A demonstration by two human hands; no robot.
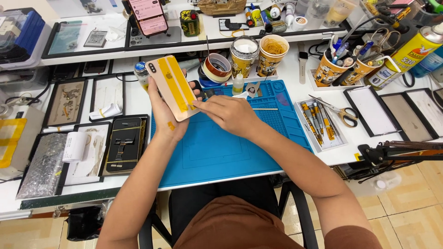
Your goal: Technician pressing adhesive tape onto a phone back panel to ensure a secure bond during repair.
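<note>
Above the blue mat, left hand holds taped phone, right hand touching

left hand gripping, right hand pinching

**What I'm wearing at the bench**

Looking down from my head camera, I see a rust-brown short-sleeved shirt filling the 6 o'clock part of the view. Its fabric is plain, with no print or pattern that I can make out, and it folds softly across my middle. One sleeve edge shows toward 5 o'clock, ending above the elbow. Both forearms are bare from there down: no watch, no bracelet, no gloves. My left hand and my right hand carry no rings that I can see, and the fingers are uncovered, nails short. Below the shirt, dark trousers cover my lap.
</note>
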